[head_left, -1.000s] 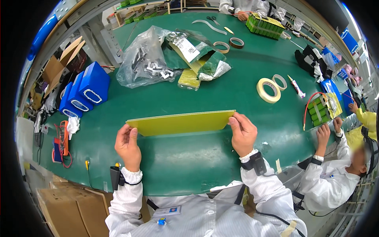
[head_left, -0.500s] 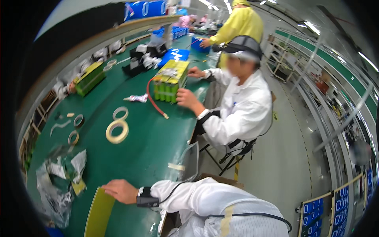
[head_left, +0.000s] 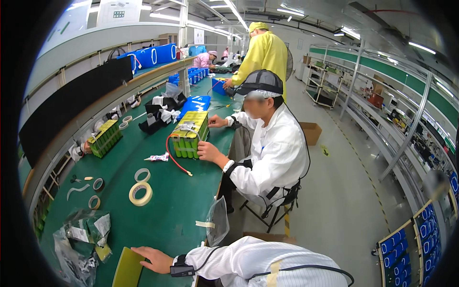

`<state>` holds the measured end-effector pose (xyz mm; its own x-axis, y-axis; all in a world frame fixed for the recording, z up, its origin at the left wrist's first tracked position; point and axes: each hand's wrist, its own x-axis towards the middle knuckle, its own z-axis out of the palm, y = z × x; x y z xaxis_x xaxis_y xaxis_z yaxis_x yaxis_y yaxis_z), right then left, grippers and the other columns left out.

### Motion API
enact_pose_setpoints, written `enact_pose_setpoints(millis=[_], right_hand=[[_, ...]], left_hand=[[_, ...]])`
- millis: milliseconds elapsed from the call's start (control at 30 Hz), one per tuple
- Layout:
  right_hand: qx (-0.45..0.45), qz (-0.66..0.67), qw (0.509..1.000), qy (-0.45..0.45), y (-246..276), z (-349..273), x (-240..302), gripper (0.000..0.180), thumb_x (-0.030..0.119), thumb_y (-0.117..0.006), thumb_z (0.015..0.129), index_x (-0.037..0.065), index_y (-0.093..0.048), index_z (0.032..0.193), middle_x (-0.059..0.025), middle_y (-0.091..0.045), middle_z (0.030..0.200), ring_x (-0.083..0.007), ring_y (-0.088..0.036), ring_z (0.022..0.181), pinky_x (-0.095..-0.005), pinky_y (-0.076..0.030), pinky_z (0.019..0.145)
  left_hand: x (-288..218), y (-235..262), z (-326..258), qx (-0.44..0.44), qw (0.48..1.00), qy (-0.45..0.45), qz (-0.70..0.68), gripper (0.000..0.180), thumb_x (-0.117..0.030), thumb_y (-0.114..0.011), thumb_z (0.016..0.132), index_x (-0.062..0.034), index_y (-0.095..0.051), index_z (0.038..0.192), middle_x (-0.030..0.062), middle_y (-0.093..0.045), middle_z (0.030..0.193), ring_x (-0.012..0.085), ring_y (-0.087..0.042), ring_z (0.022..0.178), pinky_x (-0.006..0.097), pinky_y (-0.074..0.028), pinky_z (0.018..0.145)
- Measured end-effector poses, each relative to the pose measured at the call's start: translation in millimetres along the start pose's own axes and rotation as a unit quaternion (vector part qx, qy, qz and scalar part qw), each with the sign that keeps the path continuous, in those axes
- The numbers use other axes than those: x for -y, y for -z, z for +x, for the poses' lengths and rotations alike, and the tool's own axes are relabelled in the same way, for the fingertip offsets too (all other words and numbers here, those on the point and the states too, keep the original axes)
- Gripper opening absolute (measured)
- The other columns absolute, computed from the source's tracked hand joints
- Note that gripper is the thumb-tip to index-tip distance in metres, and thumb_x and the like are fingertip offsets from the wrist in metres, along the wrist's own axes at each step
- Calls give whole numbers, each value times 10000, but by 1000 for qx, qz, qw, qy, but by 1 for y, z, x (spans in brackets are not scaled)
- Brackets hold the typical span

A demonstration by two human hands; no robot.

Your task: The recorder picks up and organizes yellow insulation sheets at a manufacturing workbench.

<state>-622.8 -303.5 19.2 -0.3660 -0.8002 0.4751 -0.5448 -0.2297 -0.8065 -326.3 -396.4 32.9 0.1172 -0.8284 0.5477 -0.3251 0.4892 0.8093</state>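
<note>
Resting flat with fingers spread loosely, the right hand (head_left: 152, 259) touches the upper edge of the yellow-green sheet (head_left: 128, 268) lying on the green bench (head_left: 177, 201), near the crinkled plastic bag (head_left: 76, 248); the left hand is out of view.

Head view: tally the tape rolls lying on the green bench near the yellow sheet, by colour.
Pale tape rolls: 2
Dark tape rolls: 2
Total: 4
</note>
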Motion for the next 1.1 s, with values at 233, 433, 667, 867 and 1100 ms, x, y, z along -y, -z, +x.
enact_pose_setpoints(millis=[233,433,667,867,1100], right_hand=[[-24,-6,999,-22,-3,0,-2,532,94,-544,879,43,-371,1380,-172,-486,1202,-349,-485,1131,-389,-402,982],[-64,11,998,-7,-8,5,-13,274,60,-521,875,25,-489,1144,-151,-511,1050,-341,-510,1009,-394,-426,883],[-78,40,996,-16,-4,6,-14,134,42,-528,845,19,-478,967,-134,-504,915,-330,-505,902,-386,-419,803],[-55,33,997,-41,-2,3,-5,127,99,-537,893,32,-501,995,-116,-517,921,-287,-524,883,-368,-429,790],[-56,-25,989,-138,-6,2,12,263,109,-563,855,24,-518,1100,-130,-540,958,-309,-535,931,-380,-440,827]], left_hand=[[16,-1,1,51,998,-34,-25,298,-179,-659,894,77,-584,1026,208,-619,962,277,-578,830,360,-487,797],[28,-5,4,74,996,-39,-27,284,-161,-654,896,69,-556,1031,194,-597,958,272,-562,835,360,-477,804],[24,-6,-1,72,996,-60,-5,209,-32,-607,882,63,-541,1055,198,-587,983,280,-562,877,363,-465,836],[15,-9,-7,63,991,23,-115,234,-99,-639,895,50,-538,1045,175,-584,976,247,-544,857,344,-456,826],[6,-6,-15,94,968,145,-180,189,-63,-624,897,38,-559,1043,140,-582,947,211,-521,829,328,-449,796]])
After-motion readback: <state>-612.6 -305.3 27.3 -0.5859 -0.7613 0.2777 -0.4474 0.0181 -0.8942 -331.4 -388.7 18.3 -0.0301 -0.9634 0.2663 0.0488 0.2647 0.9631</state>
